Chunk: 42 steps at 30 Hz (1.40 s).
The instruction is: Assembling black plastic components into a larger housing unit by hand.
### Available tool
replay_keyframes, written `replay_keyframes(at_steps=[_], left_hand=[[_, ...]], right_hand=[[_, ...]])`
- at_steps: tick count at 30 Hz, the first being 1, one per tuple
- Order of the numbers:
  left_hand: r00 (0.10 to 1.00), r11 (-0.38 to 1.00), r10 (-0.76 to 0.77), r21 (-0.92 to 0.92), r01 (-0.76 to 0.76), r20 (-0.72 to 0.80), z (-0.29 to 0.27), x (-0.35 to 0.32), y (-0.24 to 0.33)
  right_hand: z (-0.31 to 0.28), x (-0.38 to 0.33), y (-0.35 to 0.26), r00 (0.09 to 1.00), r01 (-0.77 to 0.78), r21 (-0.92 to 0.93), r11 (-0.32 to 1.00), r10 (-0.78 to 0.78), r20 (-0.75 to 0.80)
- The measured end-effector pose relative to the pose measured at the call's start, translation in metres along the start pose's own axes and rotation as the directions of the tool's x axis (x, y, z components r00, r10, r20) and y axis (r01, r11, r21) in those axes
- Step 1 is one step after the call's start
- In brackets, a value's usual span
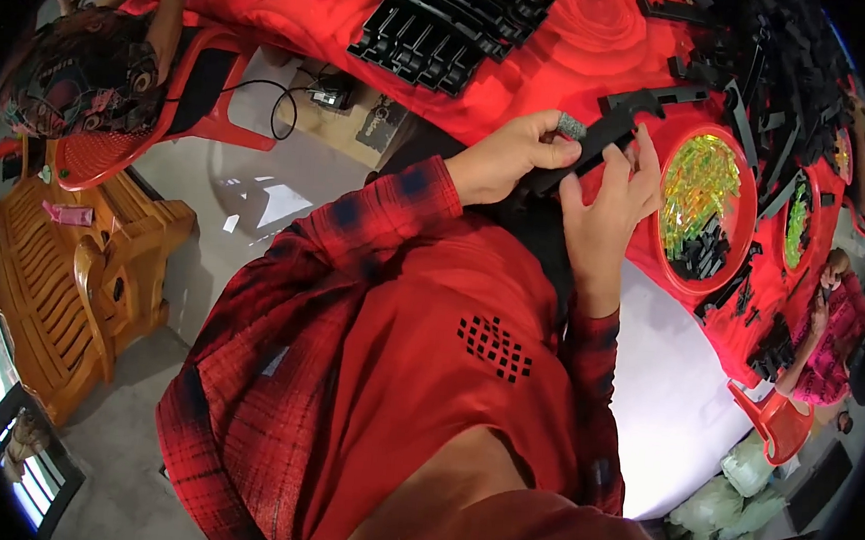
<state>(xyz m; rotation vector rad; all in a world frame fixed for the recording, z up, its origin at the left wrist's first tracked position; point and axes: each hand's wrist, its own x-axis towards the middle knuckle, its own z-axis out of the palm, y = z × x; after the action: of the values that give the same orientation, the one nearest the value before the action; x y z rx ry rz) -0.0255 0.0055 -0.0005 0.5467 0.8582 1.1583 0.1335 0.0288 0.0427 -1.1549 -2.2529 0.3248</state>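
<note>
At the far left, a slatted wooden bench (pixel 50 283) with glossy, rounded arms stands on the floor, well apart from the work. Next comes a red chair (pixel 229 133) of smooth plastic, then the table under a red cloth (pixel 464 112) printed with roses. On it lie close rows of black mouldings (pixel 418 48), ribbed and notched; a sleeve brushing them could knock the rows askew.

The left hand (pixel 510 160) pinches a black part (pixel 618 122) between thumb and a finger bound in rough grey wrap (pixel 571 126). The part is long, matte and hooked at its far end, held slantwise at the table's edge above the lap. Should that pinch slip, perhaps because the wrap dulls feel, it could drop into the lap. The right hand (pixel 607 207) is curled close against the part, fingers bent and spread; whether it grips anything cannot be told.

Just beside those knuckles sits a round red basin (pixel 746 232) of shiny, translucent yellow strips (pixel 704 184) and small black pieces (pixel 704 257). A careless knock could spill it, and reaching in hastily could bring up the wrong kind.
</note>
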Motion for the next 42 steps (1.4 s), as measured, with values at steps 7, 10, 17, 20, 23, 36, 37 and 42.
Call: replay_keyframes(at_steps=[7,10,17,20,23,36,37,42], left_hand=[[0.984,0.880,0.038,-0.471,0.051,0.176,-0.014,0.002,-0.002],[0.980,0.848,0.013,-0.521,0.093,0.196,-0.008,0.000,0.001],[0.974,0.787,-0.029,-0.596,0.161,0.225,-0.011,-0.001,-0.003],[0.976,0.792,-0.026,-0.591,0.151,0.215,-0.010,-0.001,-0.004],[0.977,0.794,-0.005,-0.593,0.133,0.212,-0.008,-0.002,-0.004],[0.988,0.837,-0.042,-0.535,0.116,0.148,-0.009,-0.007,-0.015],[0.980,0.846,-0.052,-0.512,0.146,0.193,-0.009,-0.008,-0.012],[0.984,0.894,-0.099,-0.420,0.153,0.148,-0.004,-0.014,-0.006]], right_hand=[[-0.016,-0.003,-0.011,0.994,-0.006,0.214,0.977,0.029,-0.102],[-0.016,-0.005,-0.014,0.990,-0.014,0.272,0.962,0.052,-0.132],[-0.013,-0.007,-0.013,0.987,-0.042,0.326,0.944,0.090,-0.132],[-0.014,-0.007,-0.017,0.985,-0.053,0.318,0.947,0.102,-0.139],[-0.015,-0.009,-0.017,0.987,-0.045,0.314,0.948,0.091,-0.134],[-0.005,0.000,-0.018,0.998,0.053,-0.031,0.998,-0.052,0.034],[-0.004,-0.001,-0.016,0.998,0.017,0.004,1.000,-0.017,0.062],[-0.002,-0.002,-0.009,0.999,0.011,0.017,1.000,-0.012,0.043]])
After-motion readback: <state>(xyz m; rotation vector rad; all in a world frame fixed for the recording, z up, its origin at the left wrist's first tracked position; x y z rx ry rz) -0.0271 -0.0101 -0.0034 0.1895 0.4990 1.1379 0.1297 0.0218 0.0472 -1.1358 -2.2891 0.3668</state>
